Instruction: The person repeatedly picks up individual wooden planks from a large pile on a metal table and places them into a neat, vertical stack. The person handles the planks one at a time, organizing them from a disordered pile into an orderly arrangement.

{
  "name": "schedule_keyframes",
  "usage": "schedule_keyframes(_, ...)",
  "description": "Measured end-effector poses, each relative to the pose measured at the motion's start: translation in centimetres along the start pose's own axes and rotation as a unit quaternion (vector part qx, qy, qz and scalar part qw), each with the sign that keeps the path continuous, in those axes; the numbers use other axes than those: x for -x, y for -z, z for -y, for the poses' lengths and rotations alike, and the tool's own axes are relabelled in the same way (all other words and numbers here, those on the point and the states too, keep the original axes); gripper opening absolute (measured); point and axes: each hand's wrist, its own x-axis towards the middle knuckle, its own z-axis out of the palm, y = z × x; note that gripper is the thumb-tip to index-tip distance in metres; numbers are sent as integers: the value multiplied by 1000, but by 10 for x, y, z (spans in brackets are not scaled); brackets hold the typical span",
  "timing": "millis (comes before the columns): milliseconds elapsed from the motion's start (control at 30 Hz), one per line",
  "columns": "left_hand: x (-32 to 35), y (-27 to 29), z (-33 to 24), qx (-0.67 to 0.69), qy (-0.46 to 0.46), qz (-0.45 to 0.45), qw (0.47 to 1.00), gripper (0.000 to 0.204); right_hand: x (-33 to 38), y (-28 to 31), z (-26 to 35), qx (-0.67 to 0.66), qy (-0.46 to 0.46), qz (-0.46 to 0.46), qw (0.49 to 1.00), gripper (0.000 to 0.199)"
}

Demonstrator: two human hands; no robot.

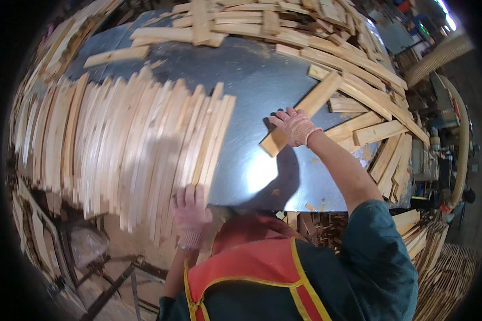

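My right hand (294,127), in a pinkish knit glove with dark fingertips, grips a flat wooden board (319,96). The board lies slantwise above the dark metal table (251,117); I cannot tell whether it touches the surface. My left hand (191,214), gloved alike, rests with outstretched fingers against the near ends of a row of wooden strips (144,134). These strips stand side by side at the left, their near ends jutting past the table edge.
Loose boards (353,75) lie heaped along the table's far and right sides. A ribbed hose (460,144) hangs at the right. Stacked wood (439,283) sits at the lower right, and a metal frame (136,273) stands at the lower left.
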Motion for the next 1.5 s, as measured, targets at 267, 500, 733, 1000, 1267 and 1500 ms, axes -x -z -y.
schedule_keyframes(267,-50,-8,-97,116,-51,42,991,95,-8,-24,8,-131,217,-219,942,57)
schedule_keyframes(500,-71,-52,-126,30,61,145,987,109,-20,-22,-260,-101,-197,-106,969,82)
schedule_keyframes(733,-86,-37,-122,38,88,208,973,100,10,-43,-286,-150,-277,112,942,119)
schedule_keyframes(1000,-60,-37,-85,470,198,246,824,83,49,-14,-202,-545,-236,9,804,112)
schedule_keyframes(1267,-13,-53,-75,776,171,235,560,63,55,-15,-14,-876,-203,-112,423,59)
schedule_keyframes(1500,23,7,-36,388,119,131,904,68,61,-5,185,-824,-226,-21,518,96)
